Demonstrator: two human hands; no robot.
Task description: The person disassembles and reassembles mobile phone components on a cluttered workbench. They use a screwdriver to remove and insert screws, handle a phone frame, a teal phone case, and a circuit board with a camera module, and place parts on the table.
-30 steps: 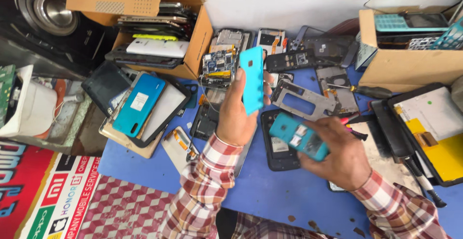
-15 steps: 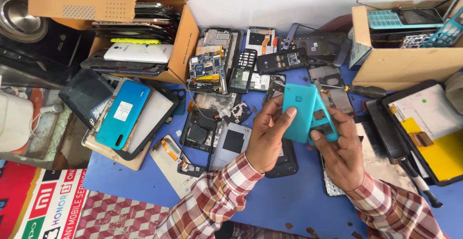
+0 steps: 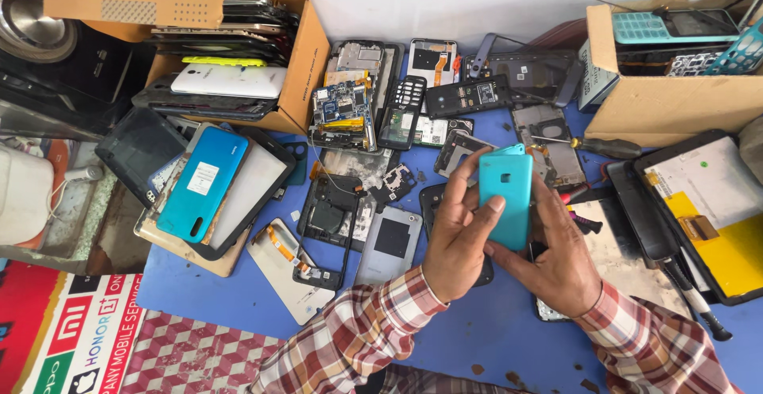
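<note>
Both hands are closing on the teal phone back cover (image 3: 505, 195), which is being held upright above the blue tabletop (image 3: 238, 307), its long axis running away from the person. The left hand (image 3: 457, 239) is gripping the cover's left edge, a fingertip pressing on its outer face just below the square cut-out, while the right hand (image 3: 560, 255) is wrapping around the right edge and underside (whether a phone body is sitting behind the cover is hidden). Both are equally near, one on each long side. Directly beneath, a dark phone frame (image 3: 433, 203) is lying on the table; further left, a grey back panel (image 3: 389, 243) and a blue phone back (image 3: 203, 183) are resting among loose circuit boards. A screwdriver (image 3: 604, 146) is lying just beyond the right hand.
</note>
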